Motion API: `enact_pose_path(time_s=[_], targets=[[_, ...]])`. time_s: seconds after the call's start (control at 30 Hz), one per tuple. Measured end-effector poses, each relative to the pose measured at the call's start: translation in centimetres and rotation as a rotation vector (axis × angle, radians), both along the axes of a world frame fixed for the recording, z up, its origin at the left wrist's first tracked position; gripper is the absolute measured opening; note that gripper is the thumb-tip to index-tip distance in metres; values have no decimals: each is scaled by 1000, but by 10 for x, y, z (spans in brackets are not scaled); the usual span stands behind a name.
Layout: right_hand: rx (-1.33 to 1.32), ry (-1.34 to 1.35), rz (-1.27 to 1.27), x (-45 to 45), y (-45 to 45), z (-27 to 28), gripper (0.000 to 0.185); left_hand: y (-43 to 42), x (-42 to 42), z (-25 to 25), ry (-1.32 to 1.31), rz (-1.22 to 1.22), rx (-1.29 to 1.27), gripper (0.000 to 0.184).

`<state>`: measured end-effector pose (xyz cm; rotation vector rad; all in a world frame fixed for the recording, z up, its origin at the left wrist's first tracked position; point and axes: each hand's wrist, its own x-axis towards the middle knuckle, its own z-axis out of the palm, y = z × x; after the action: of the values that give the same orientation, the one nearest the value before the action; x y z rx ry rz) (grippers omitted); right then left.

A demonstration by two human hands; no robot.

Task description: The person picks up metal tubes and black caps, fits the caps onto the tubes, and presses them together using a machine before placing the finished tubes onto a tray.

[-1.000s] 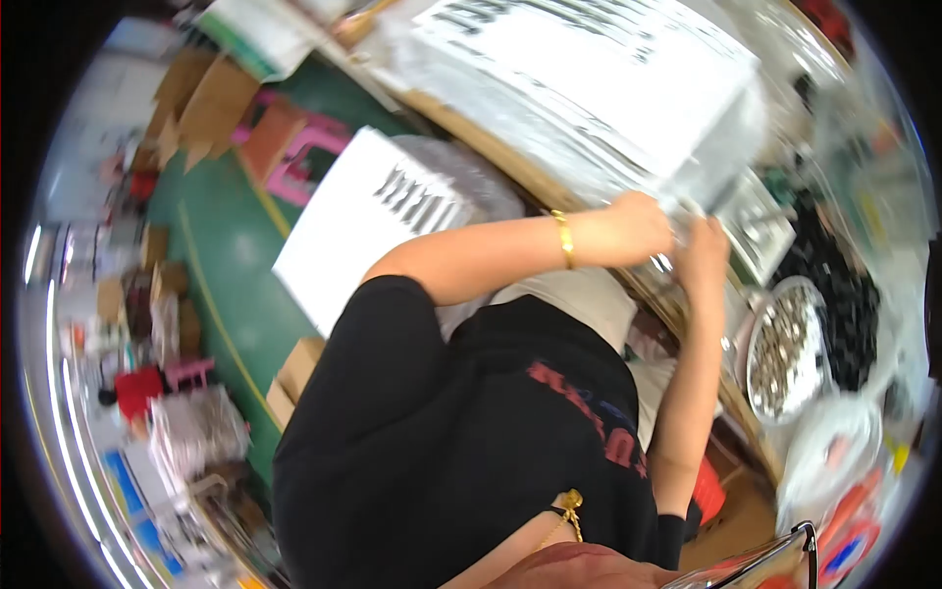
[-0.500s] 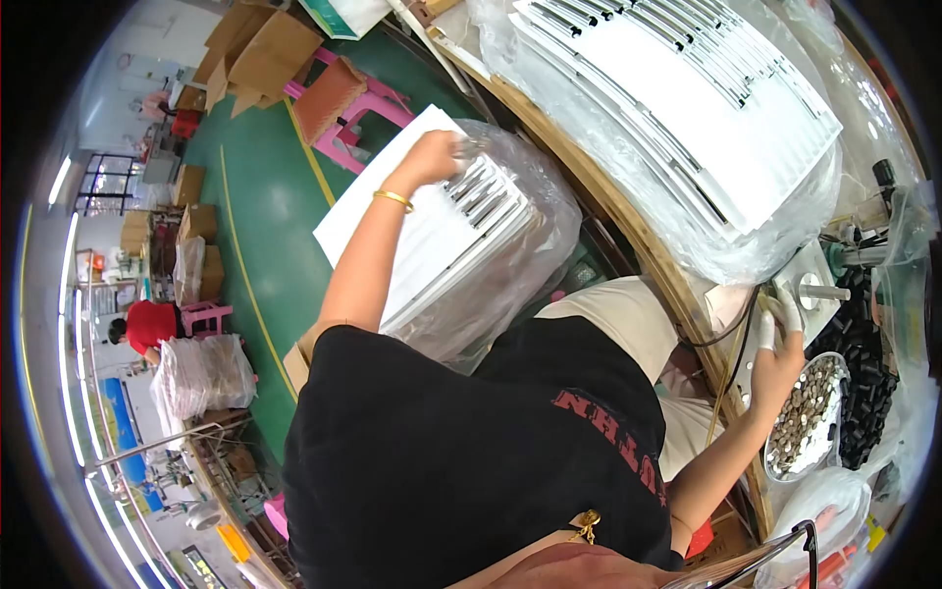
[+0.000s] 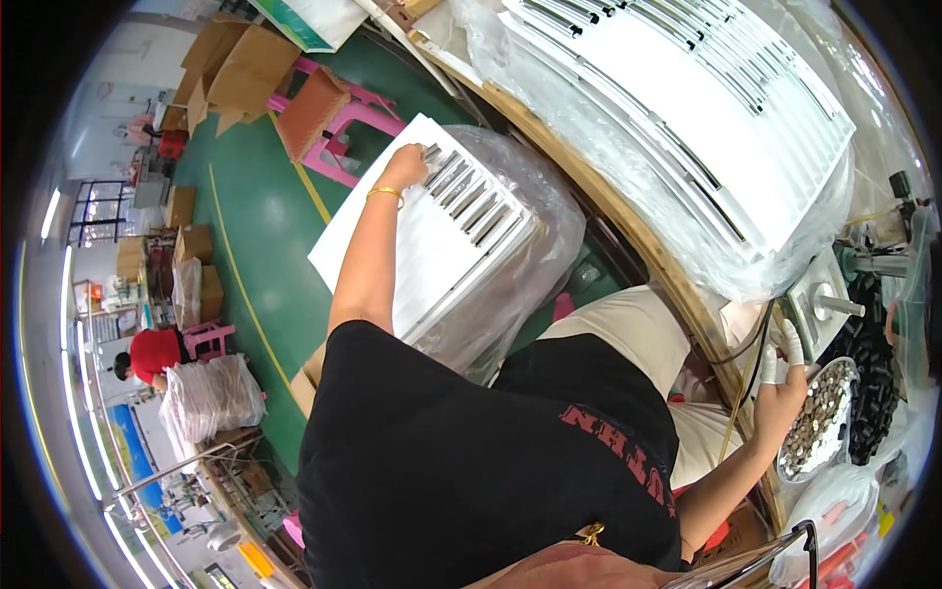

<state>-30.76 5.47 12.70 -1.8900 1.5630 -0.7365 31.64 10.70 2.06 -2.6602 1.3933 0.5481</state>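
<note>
My left hand (image 3: 404, 169), with a gold bracelet at the wrist, reaches to the far end of a white board (image 3: 368, 245). Its fingers are pinched on a short metal strip (image 3: 432, 153), partly hidden by them. A row of similar metal strips (image 3: 471, 201) lies across the board beside it. My right hand (image 3: 782, 378) wears white finger covers and has its fingers stretched apart. It is by a metal plate with a round post (image 3: 834, 302), on the bench; whether it touches the plate I cannot tell. A tray of small metal pieces (image 3: 814, 417) is next to this hand.
Black parts (image 3: 868, 393) are heaped beyond the tray. Long rods on a white sheet (image 3: 726, 147) cover the bench (image 3: 628, 187), over plastic wrap. A pink stool (image 3: 343, 118) and cardboard boxes (image 3: 240, 69) stand ahead. A person in red (image 3: 155, 355) works far left.
My left hand has moved left along the board, and more of the strip row shows. My right hand stays by the plate with the post. The view has shifted slightly.
</note>
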Motion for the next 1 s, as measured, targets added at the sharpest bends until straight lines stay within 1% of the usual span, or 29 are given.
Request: enact_pose_path(time_s=[0.1,0.17,0.2,0.27,0.4,0.47,0.5,0.53,0.6,0.63,0.67,0.73,0.77,0.8,0.87,0.9,0.93,0.97,1.0], targets=[[13,6,1,3,1,1,38,6,13,-16,39,56,-51,30],[0,19,7,2,1,-1,39,12,22,-34,190,81,-355,33],[0,20,2,1,2,-2,39,13,25,-41,192,76,-355,33],[2,46,18,3,5,0,40,15,27,-52,115,117,-503,33],[-43,94,25,7,9,4,40,25,21,-69,98,182,-596,32],[-41,153,28,5,10,4,40,27,11,-74,-309,202,-812,33],[-40,155,26,3,11,3,40,25,0,-71,-251,427,-908,34],[-87,199,59,1,11,1,40,27,-3,-72,-249,425,-908,34],[-135,246,86,0,13,-1,39,30,-3,-89,218,632,-1339,38],[-79,182,38,1,16,-2,40,28,-1,-104,189,605,-1402,46],[-23,119,-10,2,18,-2,40,24,-6,-103,193,605,-1398,46],[-25,140,-2,2,19,0,40,18,-16,-99,243,654,-1415,52],[-32,156,6,3,20,0,41,19,-10,-104,357,671,-1415,54],[-33,158,2,5,21,1,41,26,-3,-114,362,668,-1415,54],[-59,176,5,7,23,5,41,29,8,-133,222,610,-1242,63],[-103,207,25,5,23,5,41,33,10,-144,444,724,-1249,69],[-142,238,35,7,23,6,39,32,8,-139,586,734,-1305,72],[-107,241,14,8,25,7,40,39,35,-170,573,725,-1269,73],[-75,244,-6,8,25,9,40,30,21,-148,502,676,-1272,55]])
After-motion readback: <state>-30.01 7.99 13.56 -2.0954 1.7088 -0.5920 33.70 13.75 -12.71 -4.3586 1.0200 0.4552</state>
